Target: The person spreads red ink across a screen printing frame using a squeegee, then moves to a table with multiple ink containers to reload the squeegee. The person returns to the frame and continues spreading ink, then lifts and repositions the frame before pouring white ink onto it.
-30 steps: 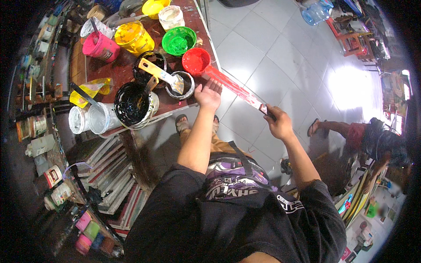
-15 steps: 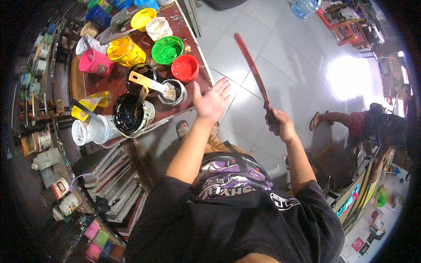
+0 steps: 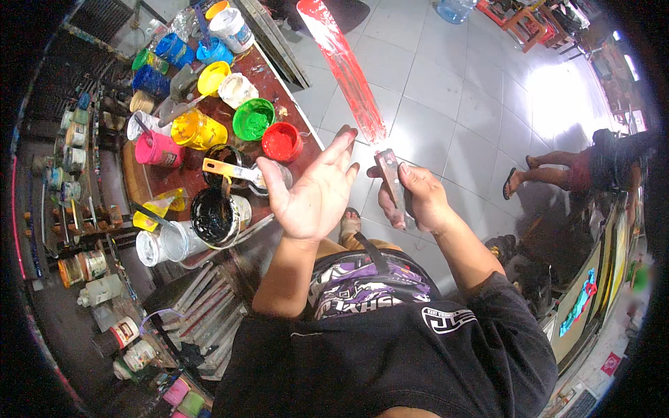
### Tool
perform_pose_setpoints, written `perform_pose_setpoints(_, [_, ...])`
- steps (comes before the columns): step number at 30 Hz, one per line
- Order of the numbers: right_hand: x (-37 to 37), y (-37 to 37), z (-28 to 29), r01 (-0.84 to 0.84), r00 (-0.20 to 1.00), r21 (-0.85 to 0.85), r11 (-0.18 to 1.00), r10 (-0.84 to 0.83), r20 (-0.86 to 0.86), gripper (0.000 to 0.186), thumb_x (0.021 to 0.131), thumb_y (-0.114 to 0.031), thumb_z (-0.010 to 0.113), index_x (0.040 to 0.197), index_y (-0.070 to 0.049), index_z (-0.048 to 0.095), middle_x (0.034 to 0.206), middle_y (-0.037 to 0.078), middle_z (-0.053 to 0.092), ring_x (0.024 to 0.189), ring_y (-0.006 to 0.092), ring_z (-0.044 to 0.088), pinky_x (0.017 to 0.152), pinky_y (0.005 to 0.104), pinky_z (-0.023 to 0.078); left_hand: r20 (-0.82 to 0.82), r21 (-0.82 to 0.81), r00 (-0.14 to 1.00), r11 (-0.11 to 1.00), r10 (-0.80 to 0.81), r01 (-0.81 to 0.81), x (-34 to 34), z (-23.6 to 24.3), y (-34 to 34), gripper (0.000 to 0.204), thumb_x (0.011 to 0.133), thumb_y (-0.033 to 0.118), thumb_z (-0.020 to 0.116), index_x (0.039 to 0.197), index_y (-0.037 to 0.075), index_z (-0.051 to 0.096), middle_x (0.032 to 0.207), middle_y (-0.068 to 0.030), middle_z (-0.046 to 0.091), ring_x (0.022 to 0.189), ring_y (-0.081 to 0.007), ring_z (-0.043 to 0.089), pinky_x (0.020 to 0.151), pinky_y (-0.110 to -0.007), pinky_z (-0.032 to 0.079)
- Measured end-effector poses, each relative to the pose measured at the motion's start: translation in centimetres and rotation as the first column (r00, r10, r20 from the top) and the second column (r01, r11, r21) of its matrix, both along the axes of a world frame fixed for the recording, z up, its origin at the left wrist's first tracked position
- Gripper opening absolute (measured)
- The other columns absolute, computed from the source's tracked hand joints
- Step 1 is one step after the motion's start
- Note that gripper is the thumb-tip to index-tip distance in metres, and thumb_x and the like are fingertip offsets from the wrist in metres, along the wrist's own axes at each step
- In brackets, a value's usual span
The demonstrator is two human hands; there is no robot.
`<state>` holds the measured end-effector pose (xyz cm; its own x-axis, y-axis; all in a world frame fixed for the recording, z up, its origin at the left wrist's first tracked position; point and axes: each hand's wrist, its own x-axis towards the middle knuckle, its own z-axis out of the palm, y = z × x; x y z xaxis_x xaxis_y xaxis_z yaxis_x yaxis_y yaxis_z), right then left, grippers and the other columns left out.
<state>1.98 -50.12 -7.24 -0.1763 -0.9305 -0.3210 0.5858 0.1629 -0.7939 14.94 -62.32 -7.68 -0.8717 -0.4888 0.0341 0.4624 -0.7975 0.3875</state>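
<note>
The dark red table stands along the person's left side, crowded with paint pots, and more of its far end shows than a second ago, so the view has shifted with the head. The main change is in the long flat blade, streaked with red: a second ago its far end was at the red pot, half a second ago it stood away from it and showed as a thin strip, and now its broad face is turned to the camera, pointing away beyond the table's edge over the grey floor. That suggests it is being turned in the grip, well clear of the pots, with its uneven red coat on view. The left hand has come up closer to the camera, palm showing and fingers spread, grasping nothing, its thumb covering part of the cup below the yellow-handled scraper. The right hand is clasped around the blade's dark handle. The red pot sits near the table's edge, just beside the green pot, its red paint visible inside, with no tool standing in it
</note>
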Motion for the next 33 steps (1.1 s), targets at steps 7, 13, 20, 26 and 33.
perform_pose_setpoints(7, [0.3,-0.4,0.4,0.081,0.904,-0.103,0.991,-0.117,-0.411,0.051,0.092,-0.041,0.034,0.107,0.005,0.048,0.060,0.007,0.051,0.040,0.0104,0.042,0.038,0.0226,0.034,-0.121,-0.077,0.992,0.997,-0.036,0.027,-0.4,1.5,0.8,0.118,0.064,0.084,0.008,0.130,-0.014,0.014,0.142,-0.0212,0.002,0.132,-0.0276,-0.012,0.102,-0.043,-0.014])
perform_pose_setpoints(13, [0.8,-1.4,1.8,0.160,0.853,-0.166,0.973,-0.221,-0.472,0.051,0.092,-0.040,0.032,0.107,0.007,0.048,0.058,0.007,0.049,0.039,0.0113,0.040,0.038,0.0231,0.034,-0.135,-0.008,0.991,1.000,0.007,-0.009,-0.2,2.1,0.8,0.119,0.064,0.085,0.009,0.130,-0.014,0.015,0.142,-0.0212,0.002,0.133,-0.0272,-0.009,0.103,-0.042,-0.013])
perform_pose_setpoints(20, [-0.4,-1.2,3.6,-0.015,0.994,-0.106,0.994,0.025,0.102,0.051,0.089,-0.038,0.033,0.104,0.008,0.048,0.057,0.010,0.050,0.040,0.0133,0.043,0.039,0.0245,0.036,-0.146,-0.098,0.989,0.995,-0.015,0.000,-0.1,2.9,0.7,0.120,0.063,0.085,0.011,0.130,-0.014,0.014,0.142,-0.0218,0.002,0.133,-0.0272,-0.008,0.104,-0.040,-0.011])
perform_pose_setpoints(26, [0.4,-1.7,3.6,0.174,0.907,-0.102,0.979,-0.200,-0.370,0.040,0.087,-0.030,0.045,0.108,0.003,0.053,0.072,0.006,0.056,0.055,0.0084,0.047,0.047,0.0209,0.036,-0.127,-0.042,0.992,0.999,0.025,-0.030,0.6,3.4,0.6,0.121,0.062,0.086,0.013,0.131,-0.014,0.011,0.142,-0.0238,0.000,0.132,-0.0279,-0.011,0.103,-0.040,-0.013])
perform_pose_setpoints(33, [0.8,-2.3,2.0,0.258,0.465,-0.363,0.895,-0.444,-0.766,0.038,0.074,-0.003,0.065,0.110,0.002,0.054,0.081,0.007,0.058,0.068,0.0088,0.051,0.054,0.0203,0.040,-0.139,-0.009,0.990,1.000,0.014,-0.016,0.9,3.4,0.7,0.122,0.062,0.086,0.013,0.131,-0.014,0.011,0.142,-0.0232,-0.003,0.132,-0.0273,-0.014,0.103,-0.040,-0.013])
